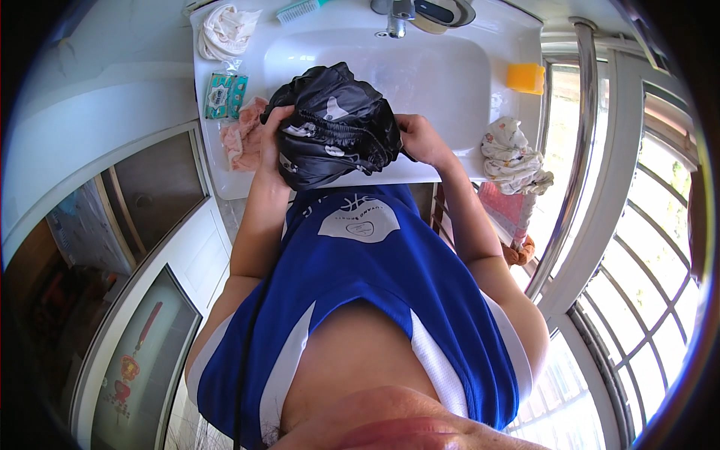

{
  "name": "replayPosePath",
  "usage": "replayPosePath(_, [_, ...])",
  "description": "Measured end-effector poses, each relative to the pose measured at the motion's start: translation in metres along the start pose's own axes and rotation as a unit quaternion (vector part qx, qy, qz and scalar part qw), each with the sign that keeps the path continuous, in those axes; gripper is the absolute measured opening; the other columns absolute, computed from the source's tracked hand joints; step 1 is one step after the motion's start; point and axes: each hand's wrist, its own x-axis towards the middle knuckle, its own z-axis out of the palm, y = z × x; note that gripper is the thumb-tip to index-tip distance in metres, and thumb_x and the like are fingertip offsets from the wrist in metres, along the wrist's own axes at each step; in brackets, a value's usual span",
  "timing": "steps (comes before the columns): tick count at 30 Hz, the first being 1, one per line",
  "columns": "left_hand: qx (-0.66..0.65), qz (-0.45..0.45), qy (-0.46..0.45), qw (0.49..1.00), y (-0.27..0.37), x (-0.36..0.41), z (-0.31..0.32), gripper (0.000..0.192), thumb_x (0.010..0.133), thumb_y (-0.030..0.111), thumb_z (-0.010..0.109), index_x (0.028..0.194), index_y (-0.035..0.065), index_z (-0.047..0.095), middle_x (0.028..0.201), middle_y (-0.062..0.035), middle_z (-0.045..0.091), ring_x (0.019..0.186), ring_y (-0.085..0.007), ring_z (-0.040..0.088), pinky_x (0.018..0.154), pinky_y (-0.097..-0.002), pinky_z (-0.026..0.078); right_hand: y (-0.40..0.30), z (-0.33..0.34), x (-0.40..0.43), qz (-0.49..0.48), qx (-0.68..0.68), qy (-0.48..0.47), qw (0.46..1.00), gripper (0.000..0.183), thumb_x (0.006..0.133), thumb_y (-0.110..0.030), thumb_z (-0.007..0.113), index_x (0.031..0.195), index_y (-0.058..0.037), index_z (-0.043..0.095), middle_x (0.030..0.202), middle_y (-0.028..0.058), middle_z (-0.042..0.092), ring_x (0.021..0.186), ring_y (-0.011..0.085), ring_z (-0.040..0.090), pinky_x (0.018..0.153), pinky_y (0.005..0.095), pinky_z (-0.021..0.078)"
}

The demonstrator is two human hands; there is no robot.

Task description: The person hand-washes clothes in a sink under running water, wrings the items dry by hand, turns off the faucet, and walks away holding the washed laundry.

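Observation:
Both of my hands hold a bunched black satiny cloth item (pixel 337 129) with white printed figures and a gathered, elastic-looking band. It is above the front edge of a white sink (pixel 365 179). My left hand (pixel 277 143) grips its left side, with the fingers partly hidden behind the fabric. My right hand (pixel 422 138) pinches its right edge, where a short black end hangs down. A pink cloth (pixel 244 138) lies on the sink's left ledge, just beside my left hand. The chrome faucet (pixel 397 22) stands at the back of the basin.
On the left ledge are a teal packet (pixel 225 97) and a white cloth (pixel 226 32). A teal brush (pixel 299 10) and a metal dish (pixel 461 14) sit at the back. At right are a yellow block (pixel 525 78), a patterned cloth (pixel 513 157) and a metal pole (pixel 585 112).

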Motion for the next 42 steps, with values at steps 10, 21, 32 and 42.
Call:
replayPosePath(10, [-0.039,-0.027,-0.029,0.998,-0.005,0.007,-0.016,0.04,0.08,0.028,0.058,0.112,0.0042,0.06,0.101,-0.011,0.067,0.088,-0.0244,0.066,0.08,-0.0372,0.055,0.01,0.013,-0.001,-0.067,-0.02,0.006,0.997,0.025,0.084,-0.011,0.055,0.103,0.0018,0.065,0.076,0.0141,0.067,0.069,0.0174,0.062,0.068,0.0321,0.0494])
replayPosePath(21, [-0.064,-0.038,-0.036,0.997,-0.009,0.013,-0.029,0.037,0.081,0.027,0.058,0.11,0.0043,0.061,0.099,-0.0102,0.068,0.085,-0.0234,0.066,0.078,-0.0363,0.055,0.003,0.012,-0.003,-0.073,-0.034,0.008,0.997,0.026,0.084,-0.009,0.053,0.105,0.0023,0.064,0.074,0.0106,0.066,0.067,0.0115,0.059,0.065,0.0298,0.0485])
replayPosePath(32, [-0.061,-0.03,-0.038,0.997,-0.009,0.011,-0.026,0.038,0.082,0.028,0.057,0.11,0.0034,0.061,0.1,-0.0109,0.068,0.086,-0.0238,0.066,0.078,-0.0366,0.055,0.002,0.015,-0.005,-0.076,-0.038,0.021,0.996,0.025,0.084,-0.009,0.054,0.105,0.0022,0.064,0.074,0.0135,0.066,0.068,0.0148,0.06,0.068,0.0316,0.0486])
replayPosePath(42, [-0.025,-0.03,-0.036,0.999,-0.004,0.001,-0.014,0.043,0.08,0.029,0.058,0.114,0.0034,0.059,0.105,-0.012,0.066,0.089,-0.025,0.065,0.081,-0.0376,0.054,0.075,0.009,0.053,-0.166,-0.201,0.125,0.957,0.026,0.088,-0.023,0.05,0.083,-0.0018,0.064,0.098,0.0182,0.065,0.093,0.0366,0.059,0.082,0.0426,0.0476])
